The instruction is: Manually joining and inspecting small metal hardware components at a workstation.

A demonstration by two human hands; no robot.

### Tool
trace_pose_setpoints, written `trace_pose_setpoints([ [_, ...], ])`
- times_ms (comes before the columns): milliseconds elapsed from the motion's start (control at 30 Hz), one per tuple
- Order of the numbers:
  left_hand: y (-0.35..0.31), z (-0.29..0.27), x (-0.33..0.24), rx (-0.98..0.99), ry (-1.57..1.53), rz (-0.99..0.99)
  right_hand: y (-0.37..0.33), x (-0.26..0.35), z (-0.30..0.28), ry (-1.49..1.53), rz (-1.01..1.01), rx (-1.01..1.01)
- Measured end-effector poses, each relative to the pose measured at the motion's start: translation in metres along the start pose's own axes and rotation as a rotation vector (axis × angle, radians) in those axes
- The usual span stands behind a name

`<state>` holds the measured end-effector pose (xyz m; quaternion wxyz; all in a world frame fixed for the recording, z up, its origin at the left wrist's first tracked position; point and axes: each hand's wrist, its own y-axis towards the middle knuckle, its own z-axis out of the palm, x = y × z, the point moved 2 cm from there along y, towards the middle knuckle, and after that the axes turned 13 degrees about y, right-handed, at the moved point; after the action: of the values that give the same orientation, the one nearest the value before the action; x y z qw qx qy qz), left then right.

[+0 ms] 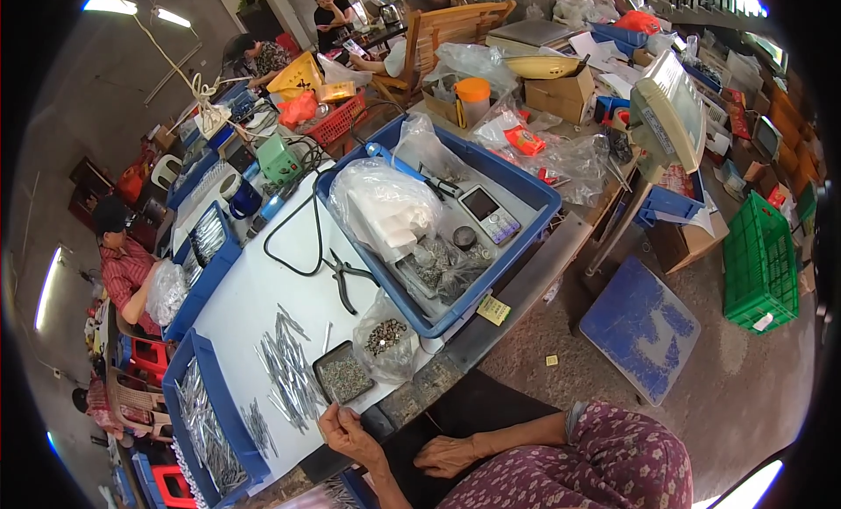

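Observation:
My left hand [350, 436] is at the table's near edge, just below a small dark tray [319, 366] of tiny metal parts. Its thumb and fingers are pinched together; whatever they hold is too small to make out. On the dark cloth over my lap rests my right hand [445, 456], fingers lying loosely, nothing visible in them. Beside the small tray are a clear plastic bag [384, 340] of small brownish pieces and a spread of slim silver metal rods [287, 373]. Black-handled pliers [344, 281] lie farther up the white tabletop [254, 299].
A large blue tray [545, 199] holds plastic bags and a mobile phone [489, 215]. At the left, a blue bin [254, 461] contains silver rods. A blue-topped stool [639, 325] and a green crate [760, 264] stand on the right. Other people sit beyond the table.

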<state>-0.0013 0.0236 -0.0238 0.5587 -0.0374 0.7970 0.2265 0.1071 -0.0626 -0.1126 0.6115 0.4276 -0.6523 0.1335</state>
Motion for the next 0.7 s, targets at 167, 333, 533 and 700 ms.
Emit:
trace_pose_setpoints([
  [167, 0.0, 0.0, -0.001, 0.002, -0.05, 0.002, 0.001, 0.0, 0.001, -0.004, -0.003, -0.005],
  [333, 0.0, 0.001, -0.001, -0.004, -0.048, 0.0, 0.001, -0.004, 0.003, -0.009, 0.005, 0.004],
  [533, 0.0, 0.002, 0.0, 0.0, -0.021, 0.035, 0.0, -0.004, 0.004, -0.015, 0.021, 0.001],
  [700, 0.0, 0.002, -0.002, 0.014, -0.006, 0.034, 0.002, 0.006, -0.002, -0.005, -0.003, -0.041],
])
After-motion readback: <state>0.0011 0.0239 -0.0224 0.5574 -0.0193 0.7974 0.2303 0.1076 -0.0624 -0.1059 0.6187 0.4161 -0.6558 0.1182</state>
